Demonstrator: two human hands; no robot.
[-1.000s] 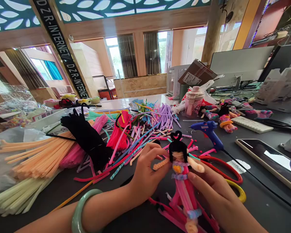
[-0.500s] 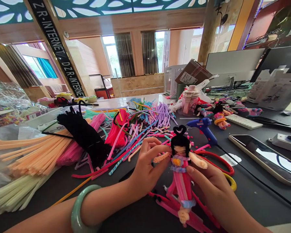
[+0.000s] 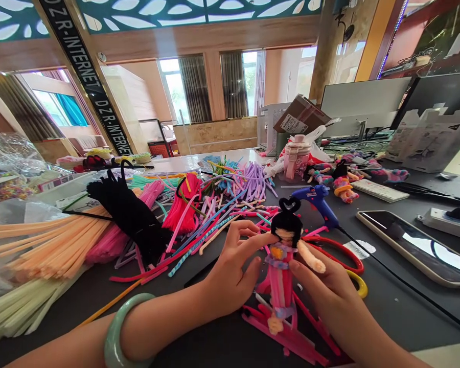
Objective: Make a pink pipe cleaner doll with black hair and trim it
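A pipe-cleaner doll (image 3: pixel 281 273) stands tilted in front of me, with black hair, a heart-shaped loop on top, a peach face, a pink dress and bluish-purple bands. My right hand (image 3: pixel 324 281) grips its body from the right, thumb at the waist; one peach arm sticks out over the fingers. My left hand (image 3: pixel 233 271) is at the doll's left side, its index fingertip touching the face by the hair and its thumb apart. The other peach arm is hidden. Pink pipe cleaners (image 3: pixel 287 337) lie beneath the doll. A green bangle (image 3: pixel 117 327) circles my left wrist.
Scissors with red and yellow handles (image 3: pixel 358 283) lie behind my right hand. Beyond are a blue glue gun (image 3: pixel 317 202) with its cord, a phone (image 3: pixel 414 248) and a pink bottle (image 3: pixel 296 157). Bundles of black (image 3: pixel 132 217) and peach pipe cleaners (image 3: pixel 61 243) fill the left.
My left index finger has moved from the doll's arm up to its face, and the thumb has come away. The doll's lower end has swung left. My right hand keeps its hold.
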